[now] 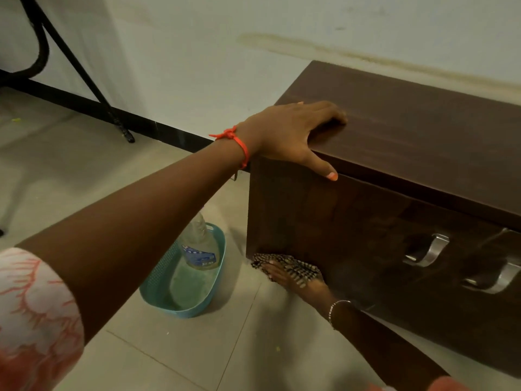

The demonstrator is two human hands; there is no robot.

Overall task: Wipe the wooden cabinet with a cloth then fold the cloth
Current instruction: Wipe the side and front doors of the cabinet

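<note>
A low dark wooden cabinet (417,131) stands against the wall on the right, with two metal handles on its front. My left hand (290,134) rests flat on the cabinet's top left corner, fingers spread, thumb down over the front edge. My right hand (287,277) presses a black-and-white checked cloth (293,266) against the bottom left corner of the cabinet's front, close to the floor. The cloth is bunched under and around my fingers.
A teal plastic basket (158,289) sits on the tiled floor left of the cabinet, holding a clear spray bottle (200,246) with a blue label. Black metal legs (84,69) of some furniture stand at the back left by the white wall.
</note>
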